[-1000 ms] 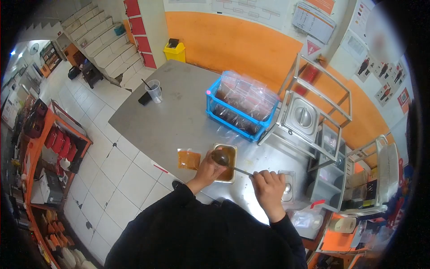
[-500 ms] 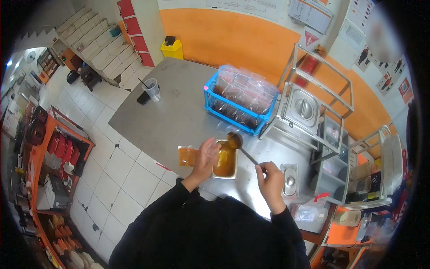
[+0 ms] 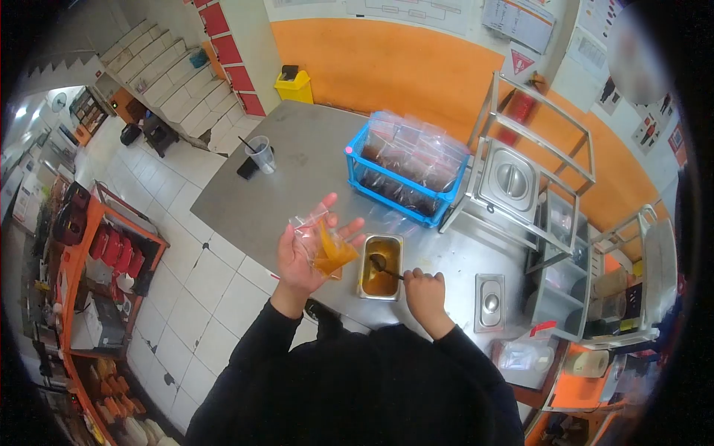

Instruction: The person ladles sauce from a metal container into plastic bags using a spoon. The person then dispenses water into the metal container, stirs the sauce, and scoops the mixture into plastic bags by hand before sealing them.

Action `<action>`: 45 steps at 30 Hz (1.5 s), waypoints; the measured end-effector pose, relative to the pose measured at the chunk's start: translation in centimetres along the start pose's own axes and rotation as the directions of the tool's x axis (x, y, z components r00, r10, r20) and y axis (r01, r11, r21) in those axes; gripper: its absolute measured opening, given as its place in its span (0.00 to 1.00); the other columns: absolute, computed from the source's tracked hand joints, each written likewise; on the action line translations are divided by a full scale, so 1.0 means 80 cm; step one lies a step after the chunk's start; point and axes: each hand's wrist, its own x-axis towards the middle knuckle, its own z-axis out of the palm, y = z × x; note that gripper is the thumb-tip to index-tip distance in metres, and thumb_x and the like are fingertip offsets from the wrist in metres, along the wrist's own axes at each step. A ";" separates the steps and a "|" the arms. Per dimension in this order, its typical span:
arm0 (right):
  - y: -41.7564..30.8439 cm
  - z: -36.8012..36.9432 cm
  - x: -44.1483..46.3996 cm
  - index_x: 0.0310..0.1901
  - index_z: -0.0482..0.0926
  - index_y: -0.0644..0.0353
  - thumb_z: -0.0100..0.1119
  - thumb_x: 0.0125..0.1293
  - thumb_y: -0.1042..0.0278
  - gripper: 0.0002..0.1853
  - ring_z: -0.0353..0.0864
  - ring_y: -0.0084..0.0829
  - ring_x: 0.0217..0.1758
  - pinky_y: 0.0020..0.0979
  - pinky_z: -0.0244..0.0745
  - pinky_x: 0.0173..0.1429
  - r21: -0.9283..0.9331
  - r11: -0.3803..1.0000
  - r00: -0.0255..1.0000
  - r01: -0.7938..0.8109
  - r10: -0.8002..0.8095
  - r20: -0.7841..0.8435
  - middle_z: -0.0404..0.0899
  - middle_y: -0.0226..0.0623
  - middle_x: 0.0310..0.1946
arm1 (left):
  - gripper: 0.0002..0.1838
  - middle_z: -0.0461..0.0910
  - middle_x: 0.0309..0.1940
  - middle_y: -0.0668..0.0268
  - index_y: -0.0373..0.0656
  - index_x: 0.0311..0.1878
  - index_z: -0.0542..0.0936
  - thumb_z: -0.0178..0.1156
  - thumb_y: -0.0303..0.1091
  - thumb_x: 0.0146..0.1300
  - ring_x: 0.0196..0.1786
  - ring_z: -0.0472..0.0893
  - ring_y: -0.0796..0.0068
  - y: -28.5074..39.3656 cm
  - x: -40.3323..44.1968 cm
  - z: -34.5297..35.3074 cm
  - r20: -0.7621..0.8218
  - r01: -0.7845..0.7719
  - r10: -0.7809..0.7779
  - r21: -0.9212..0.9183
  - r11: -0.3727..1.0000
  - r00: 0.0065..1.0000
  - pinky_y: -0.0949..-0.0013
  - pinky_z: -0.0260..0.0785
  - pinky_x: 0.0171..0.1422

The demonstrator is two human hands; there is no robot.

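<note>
My left hand (image 3: 295,259) is raised palm up left of the metal pan, fingers spread. It holds a small clear plastic bag (image 3: 332,251) with orange sauce in its lower part, tilted across the fingers. My right hand (image 3: 427,297) is wrapped round the handle of a ladle (image 3: 379,263), whose bowl sits low inside the pan. The rectangular steel pan (image 3: 401,254) holds more orange sauce and stands on the steel table. Right of my right hand lies a small steel lid (image 3: 489,303).
A blue basket (image 3: 405,181) of filled zip bags stands at the back. To its right is a metal rack (image 3: 539,178) with a lidded container. A plastic cup (image 3: 261,156) is at the far left of the table (image 3: 297,134). A grey drawer unit (image 3: 558,290) borders the right side.
The ladle has gone from above the pan's far end down into it. My left hand has moved left from the pan and turned palm up, with the sauce-filled bag now showing.
</note>
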 end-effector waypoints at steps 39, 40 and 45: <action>-0.061 -0.149 0.079 0.47 0.76 0.62 0.54 0.60 0.82 0.14 0.76 0.38 0.38 0.32 0.70 0.44 0.858 0.456 0.956 0.236 0.051 -0.290 0.74 0.40 0.34 | 0.08 0.83 0.35 0.64 0.34 0.42 0.80 0.60 0.29 0.65 0.38 0.81 0.81 -0.047 -0.045 -0.023 -0.245 -0.043 0.337 0.749 0.661 0.909 0.77 0.73 0.44; -0.061 -0.145 0.078 0.49 0.75 0.62 0.54 0.60 0.82 0.15 0.76 0.37 0.38 0.32 0.70 0.44 0.859 0.457 0.955 0.230 0.062 -0.289 0.74 0.40 0.34 | 0.07 0.83 0.34 0.64 0.34 0.41 0.80 0.60 0.29 0.65 0.38 0.80 0.82 -0.047 -0.046 -0.025 -0.248 -0.035 0.335 0.756 0.653 0.909 0.77 0.73 0.44; -0.068 -0.144 0.075 0.55 0.73 0.57 0.57 0.56 0.79 0.22 0.73 0.39 0.41 0.37 0.66 0.49 0.795 0.555 0.944 0.243 0.055 -0.327 0.77 0.36 0.34 | 0.06 0.83 0.32 0.66 0.34 0.38 0.80 0.61 0.28 0.65 0.36 0.80 0.82 -0.042 -0.049 -0.015 -0.180 -0.057 0.383 0.845 0.532 0.906 0.77 0.72 0.42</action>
